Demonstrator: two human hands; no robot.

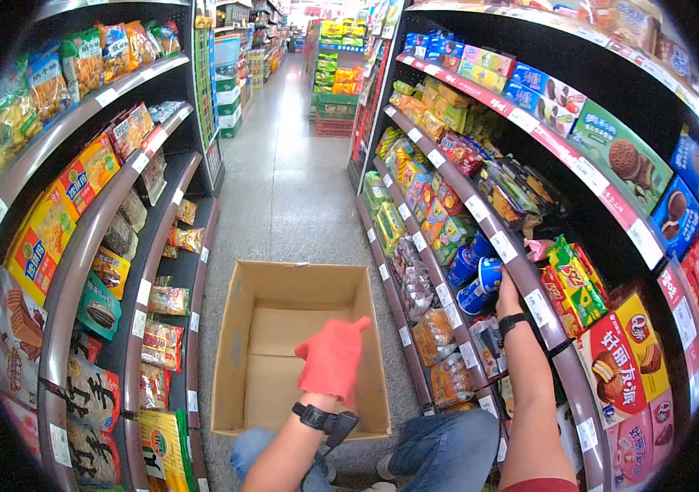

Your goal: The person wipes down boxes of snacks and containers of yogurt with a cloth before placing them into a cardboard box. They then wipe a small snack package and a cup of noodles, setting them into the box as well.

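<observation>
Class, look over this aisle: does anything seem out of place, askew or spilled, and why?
The blue tubs by the right hand tilt askew. Above them, dark packs lie jumbled, not in a neat row. The open carton stands in the aisle, partly blocking the way. No spill shows.

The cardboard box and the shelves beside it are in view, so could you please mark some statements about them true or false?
1. The cardboard box stands open on the floor. True.
2. The left hand reaches into a shelf. False: the left hand, in a red covering, is over the box.
3. The right hand is beside blue tubs at the right-hand shelves. True.
4. Both wrists are bare. False: each has a black band, on the left and right.
</observation>
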